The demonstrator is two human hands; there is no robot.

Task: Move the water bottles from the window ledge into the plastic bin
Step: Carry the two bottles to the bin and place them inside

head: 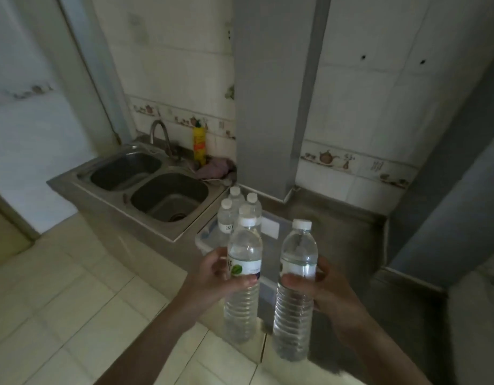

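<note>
My left hand grips a clear water bottle with a white cap and a green-and-white label, held upright. My right hand holds a second clear bottle, also upright. Both bottles hang in front of and above a clear plastic bin that sits on the steel counter. Several white-capped bottles stand upright in the bin's far left corner. The bin's near part is hidden behind the two held bottles.
A double steel sink with a curved tap lies to the left of the bin. A yellow bottle and a purple cloth sit behind it. A grey column rises behind the bin. Steel counter extends right.
</note>
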